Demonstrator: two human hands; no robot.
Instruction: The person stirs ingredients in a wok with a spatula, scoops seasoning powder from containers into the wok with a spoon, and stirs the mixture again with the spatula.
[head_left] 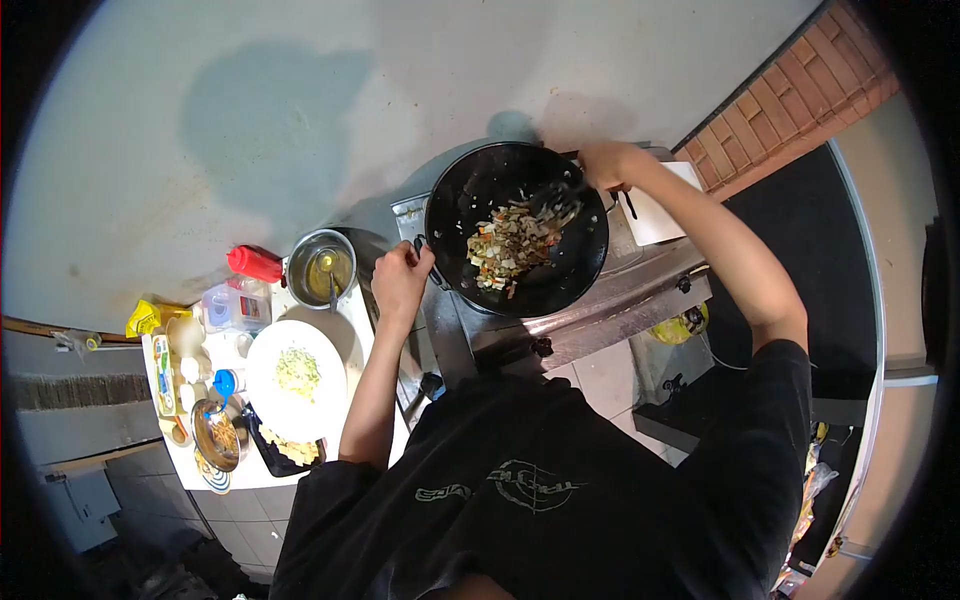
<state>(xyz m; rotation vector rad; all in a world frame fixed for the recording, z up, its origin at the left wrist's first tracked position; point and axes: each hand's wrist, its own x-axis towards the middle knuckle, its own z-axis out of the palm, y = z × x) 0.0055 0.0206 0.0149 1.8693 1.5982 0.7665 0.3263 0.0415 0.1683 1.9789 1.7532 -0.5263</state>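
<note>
A large black wok sits on the stove, with chopped mixed food heaped in its middle. My left hand is closed around the wok's left handle. At the wok's far right rim, my right hand grips a dark slotted spatula. The spatula's head is down at the right edge of the food and slightly blurred; its handle is mostly hidden by my fingers.
Left of the stove, a white table bears a large white plate of shredded food, a metal pot, a red squeeze bottle, a metal bowl and a black tray. A white board lies right of the wok.
</note>
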